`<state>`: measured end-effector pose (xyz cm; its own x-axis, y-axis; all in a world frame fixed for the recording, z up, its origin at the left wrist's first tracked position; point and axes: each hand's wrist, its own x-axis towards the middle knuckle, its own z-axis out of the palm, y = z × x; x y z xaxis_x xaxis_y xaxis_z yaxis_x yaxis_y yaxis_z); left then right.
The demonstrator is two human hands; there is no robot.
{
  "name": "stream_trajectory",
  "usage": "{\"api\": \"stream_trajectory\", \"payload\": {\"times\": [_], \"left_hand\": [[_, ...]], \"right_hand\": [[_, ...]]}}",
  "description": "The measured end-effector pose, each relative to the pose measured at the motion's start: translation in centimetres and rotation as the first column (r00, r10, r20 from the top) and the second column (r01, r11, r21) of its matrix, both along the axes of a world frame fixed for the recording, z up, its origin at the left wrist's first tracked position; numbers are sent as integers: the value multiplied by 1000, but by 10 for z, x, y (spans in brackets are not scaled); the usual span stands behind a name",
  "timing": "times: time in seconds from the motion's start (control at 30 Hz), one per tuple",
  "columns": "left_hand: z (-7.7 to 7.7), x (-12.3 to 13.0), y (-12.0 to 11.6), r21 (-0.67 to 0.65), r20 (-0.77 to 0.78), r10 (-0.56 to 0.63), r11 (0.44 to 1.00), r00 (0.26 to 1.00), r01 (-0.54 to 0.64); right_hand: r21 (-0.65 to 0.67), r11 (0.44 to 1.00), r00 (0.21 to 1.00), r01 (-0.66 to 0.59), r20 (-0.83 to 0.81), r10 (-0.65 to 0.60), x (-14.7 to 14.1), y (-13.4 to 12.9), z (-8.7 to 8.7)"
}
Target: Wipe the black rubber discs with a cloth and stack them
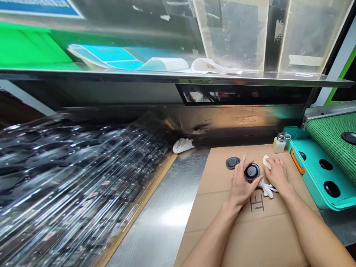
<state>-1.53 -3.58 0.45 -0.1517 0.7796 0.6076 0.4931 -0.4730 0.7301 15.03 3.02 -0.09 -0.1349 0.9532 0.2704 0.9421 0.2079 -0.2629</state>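
Observation:
My left hand [239,185] is closed around the edge of a small round black part [251,172], its ringed face turned up. To its right, my right hand [276,173] pinches a white pad [266,161] just above the cardboard sheet [222,222]. Another round black part [232,162] lies on the cardboard beyond my left fingers. Between my wrists rests a crumpled white cloth or glove [267,189], partly covered by my left hand. A small white bottle with a metal top [279,144] stands behind my right hand.
At right, a teal tray [314,198] holds several black discs beside a green conveyor belt [333,137] carrying another. Stacked clear plastic trays [69,193] fill the left. A white glove [183,145] lies near the back wall. A metal shelf [155,77] crosses above, with papers.

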Motion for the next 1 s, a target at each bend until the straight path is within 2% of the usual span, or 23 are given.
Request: {"api": "stream_trajectory", "payload": {"times": [0.1,0.2,0.3,0.37,0.43,0.5,0.57,0.63,0.7,0.73,0.8,0.9,1.0], "left_hand": [[4,1,-1,-7,13,-8,1000,1000,8],[12,2,-4,-65,187,-49,996,981,63],[23,4,-8,-123,504,-94,976,859,179],[27,5,-10,-135,636,-106,960,765,245],[28,4,-9,-135,678,-104,955,728,263],[24,2,-4,-152,692,-62,962,720,228],[19,-3,3,-213,730,17,956,683,204],[13,-11,11,-277,815,74,921,574,274],[10,-17,16,-285,901,98,868,423,406],[10,-20,17,-272,930,105,843,353,465],[11,-23,18,-256,956,124,796,267,548],[13,-22,16,-277,957,146,723,252,633],[9,-13,14,-341,933,151,662,327,667]], "right_hand": [[12,1000,1000,-1,-6,1,0,0,0],[18,1000,1000,-7,-6,7,1,1,-2],[17,1000,1000,-13,-11,13,1,3,-4],[5,1000,1000,-17,-13,17,2,3,-3],[13,1000,1000,-4,-16,4,2,2,2],[66,998,999,-10,-44,13,1,-3,11],[83,989,987,-126,-85,133,-2,-10,20],[1,942,937,-335,-103,333,-6,-19,27],[-116,867,874,-484,-107,474,-11,-26,30],[-147,845,857,-515,-112,503,-13,-28,31],[-118,846,851,-521,-145,504,-15,-28,32],[44,885,853,-464,-246,460,-16,-25,37],[126,891,829,-437,-328,453,-18,-25,41]]}}
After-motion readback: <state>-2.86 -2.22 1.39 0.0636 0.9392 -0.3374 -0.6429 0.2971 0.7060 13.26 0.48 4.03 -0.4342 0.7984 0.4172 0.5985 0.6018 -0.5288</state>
